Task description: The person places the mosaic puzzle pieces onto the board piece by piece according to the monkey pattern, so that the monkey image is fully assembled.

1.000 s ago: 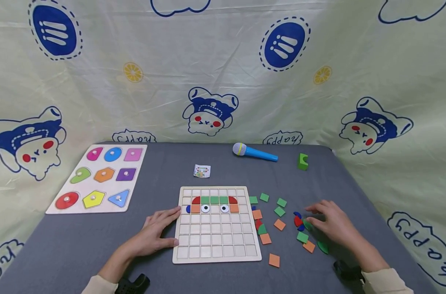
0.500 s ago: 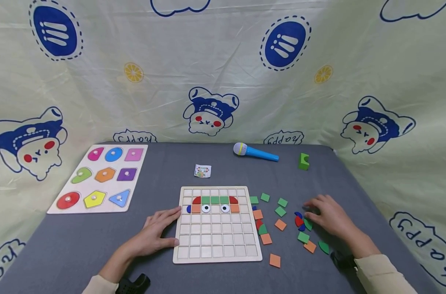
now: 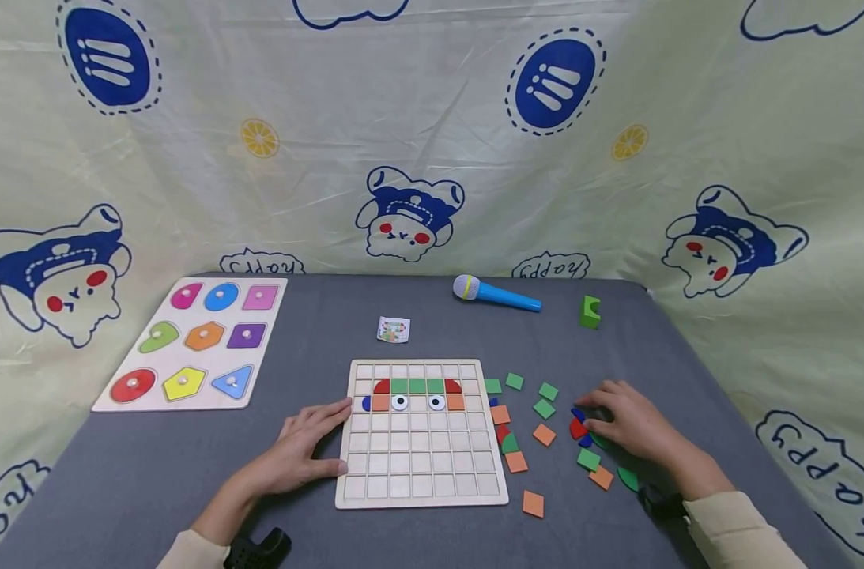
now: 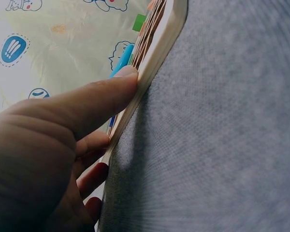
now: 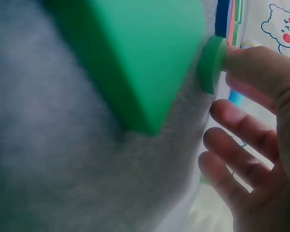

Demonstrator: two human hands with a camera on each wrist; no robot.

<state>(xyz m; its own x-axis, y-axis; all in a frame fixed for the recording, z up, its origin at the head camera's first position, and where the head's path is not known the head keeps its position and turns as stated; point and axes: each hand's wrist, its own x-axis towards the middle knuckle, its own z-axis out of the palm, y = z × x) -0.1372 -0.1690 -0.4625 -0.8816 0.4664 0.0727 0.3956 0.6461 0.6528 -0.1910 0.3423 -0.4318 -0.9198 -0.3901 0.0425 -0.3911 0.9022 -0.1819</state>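
A: The left hand is resting against the gridded board, thumb and fingers spreading wide along its left edge!

B: And the right hand?

A: It's reaching down among the loose pieces right of the board, grip standing narrow, a gap showing between thumb and forefinger. In the right wrist view, the thumb is meeting a green curved piece.

B: What's lying beside it?

A: A red piece and a blue piece are sitting by the fingertips, a green square and an orange square lying nearer the person.

B: On the board, green tiles are stretching above two eye tiles. Beyond it, a blue microphone is lying on the table.
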